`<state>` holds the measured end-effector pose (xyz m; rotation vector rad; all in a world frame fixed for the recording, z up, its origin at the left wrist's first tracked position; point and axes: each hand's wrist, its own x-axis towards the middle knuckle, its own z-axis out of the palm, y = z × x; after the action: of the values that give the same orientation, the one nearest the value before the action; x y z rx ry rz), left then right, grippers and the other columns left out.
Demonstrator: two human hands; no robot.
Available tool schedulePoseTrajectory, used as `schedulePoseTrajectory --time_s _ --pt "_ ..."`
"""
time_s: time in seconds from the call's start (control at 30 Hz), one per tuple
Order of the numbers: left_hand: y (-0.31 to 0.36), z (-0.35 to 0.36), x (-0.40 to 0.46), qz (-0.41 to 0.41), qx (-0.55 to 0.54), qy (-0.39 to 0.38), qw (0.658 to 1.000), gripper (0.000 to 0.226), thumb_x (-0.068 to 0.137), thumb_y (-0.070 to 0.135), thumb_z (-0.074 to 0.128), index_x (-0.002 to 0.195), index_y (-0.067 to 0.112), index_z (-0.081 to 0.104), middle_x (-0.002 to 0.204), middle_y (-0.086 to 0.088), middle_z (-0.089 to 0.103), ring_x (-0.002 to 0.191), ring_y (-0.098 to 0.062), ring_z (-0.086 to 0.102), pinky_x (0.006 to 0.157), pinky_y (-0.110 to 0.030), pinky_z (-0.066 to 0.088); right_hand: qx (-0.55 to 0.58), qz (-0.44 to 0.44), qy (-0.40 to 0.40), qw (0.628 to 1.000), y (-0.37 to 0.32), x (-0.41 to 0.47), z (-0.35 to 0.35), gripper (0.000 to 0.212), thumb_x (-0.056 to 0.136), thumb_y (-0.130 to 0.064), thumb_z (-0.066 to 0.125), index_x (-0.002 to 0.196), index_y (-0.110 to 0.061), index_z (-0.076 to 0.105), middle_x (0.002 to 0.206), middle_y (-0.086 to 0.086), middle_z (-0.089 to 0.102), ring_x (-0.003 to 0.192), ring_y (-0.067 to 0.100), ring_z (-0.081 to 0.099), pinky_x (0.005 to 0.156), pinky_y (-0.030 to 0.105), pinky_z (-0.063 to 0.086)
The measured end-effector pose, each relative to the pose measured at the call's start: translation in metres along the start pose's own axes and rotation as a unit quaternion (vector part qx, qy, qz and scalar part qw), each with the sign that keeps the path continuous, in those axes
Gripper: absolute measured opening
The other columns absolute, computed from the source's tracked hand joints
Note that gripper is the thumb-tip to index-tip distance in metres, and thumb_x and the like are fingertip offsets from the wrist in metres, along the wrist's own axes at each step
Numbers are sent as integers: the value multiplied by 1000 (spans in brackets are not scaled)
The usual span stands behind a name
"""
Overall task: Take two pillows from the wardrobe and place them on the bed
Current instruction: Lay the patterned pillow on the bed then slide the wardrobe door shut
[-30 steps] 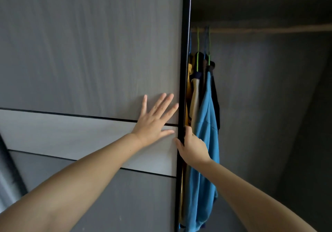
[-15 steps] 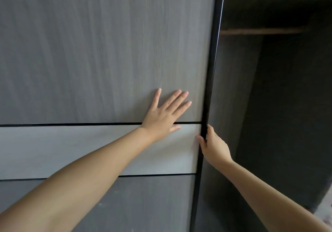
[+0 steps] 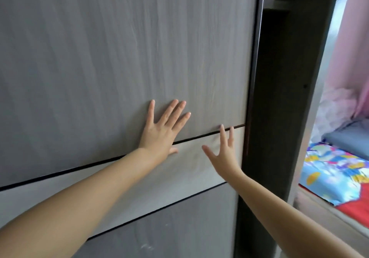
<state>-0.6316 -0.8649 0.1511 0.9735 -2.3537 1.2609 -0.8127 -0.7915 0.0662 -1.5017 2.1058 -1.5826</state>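
A person's left hand [image 3: 159,132] lay flat against the grey wardrobe door [image 3: 119,48], fingers straight and spread, the palm across the thin black line where the dark upper panel met a paler band [image 3: 189,162]. The hand gripped nothing; it pressed on the wood. The right hand [image 3: 224,154] reached up just beside it, nearer the door's black edge strip [image 3: 256,58], with fingers extended and slightly apart and the thumb held out to the left. It held nothing, and whether its fingertips touched the pale band or hovered just off it could not be told. Both bare forearms stretched up from the bottom of the view.

To the right of the edge strip stood the dark side of the wardrobe [image 3: 279,118], with only a narrow shadowed slit of the interior [image 3: 277,4] visible near the top. No pillows could be seen, as the door covered the space in front of the person.

Farther right, past the wardrobe, part of the bed [image 3: 339,188] showed, with a bright blue patterned sheet over a red one. A folded grey-blue cloth [image 3: 351,138] lay at its far end, and a pink curtain [image 3: 357,48] hung above it.
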Motion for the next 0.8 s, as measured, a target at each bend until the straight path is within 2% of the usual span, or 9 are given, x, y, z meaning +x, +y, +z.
schedulePoseTrajectory --time_s 0.1,0.23,0.37,0.63,0.8 --pt "2 1 16 7 -3 9 1000 124 68 71 59 142 22 -28 135 -11 -53 140 -26 -31 95 -69 -27 89 105 23 990 6 3 16 101 80 -51 66 148 -40 -9 158 0 -22 148 25 -5 117 52 20" --pt "21 -3 46 41 -29 9 999 122 71 73 54 135 21 -36 132 -9 -55 124 -25 -48 94 -66 -27 161 170 62 970 19 18 14 105 76 -57 67 146 -44 -10 157 -2 -24 147 24 -11 117 54 16" --pt "48 -5 74 49 -40 25 998 121 72 72 54 136 19 -34 135 -10 -51 125 -25 -46 93 -65 -29 169 175 77 967 39 35 -6 102 78 -57 65 146 -45 -10 156 -5 -26 147 22 -12 117 55 14" --pt "95 -8 118 44 -43 36 997 118 74 74 50 136 19 -35 132 -14 -55 121 -31 -51 92 -65 -33 155 173 76 970 80 64 -41 100 82 -58 59 146 -40 -15 155 -6 -30 146 21 -17 118 56 10" --pt "116 -17 138 46 -29 46 997 118 74 73 51 139 19 -31 147 -10 -41 140 -28 -31 94 -65 -29 149 173 79 970 101 78 -61 99 82 -57 58 147 -38 -15 155 -5 -29 146 21 -15 118 54 10"
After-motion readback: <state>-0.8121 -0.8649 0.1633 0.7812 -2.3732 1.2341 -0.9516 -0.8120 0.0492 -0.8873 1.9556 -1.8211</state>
